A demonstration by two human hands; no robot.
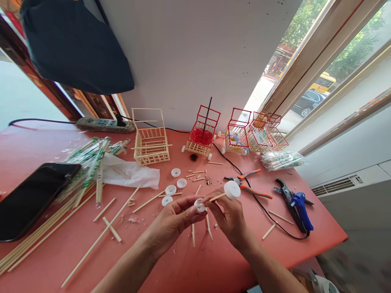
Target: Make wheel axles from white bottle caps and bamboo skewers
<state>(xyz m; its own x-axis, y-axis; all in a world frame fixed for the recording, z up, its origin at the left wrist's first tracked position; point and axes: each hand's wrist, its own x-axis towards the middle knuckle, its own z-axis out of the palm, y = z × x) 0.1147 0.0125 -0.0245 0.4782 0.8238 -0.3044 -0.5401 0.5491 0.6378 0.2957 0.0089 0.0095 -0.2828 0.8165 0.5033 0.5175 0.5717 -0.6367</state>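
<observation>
Above the front middle of the table, my left hand (177, 219) pinches a white bottle cap (200, 205) with its hollow side facing up. My right hand (229, 217) grips a short wooden stick (217, 197), which has a second white cap (232, 190) on its far end. The stick's near end is at the hollow of the left cap; whether it touches the inside I cannot tell. Just beyond my left hand lie several loose white caps (170, 190). Cut stick pieces (193, 235) lie below my hands.
Along the wall stand a plain stick cart frame (151, 140), a red-topped cart (201, 132) and more small carts (237, 132). Pliers (253, 188) and a blue glue gun (301, 211) lie right. A phone (36, 199), wrapped chopsticks (91, 162) and a power strip (105, 124) are left.
</observation>
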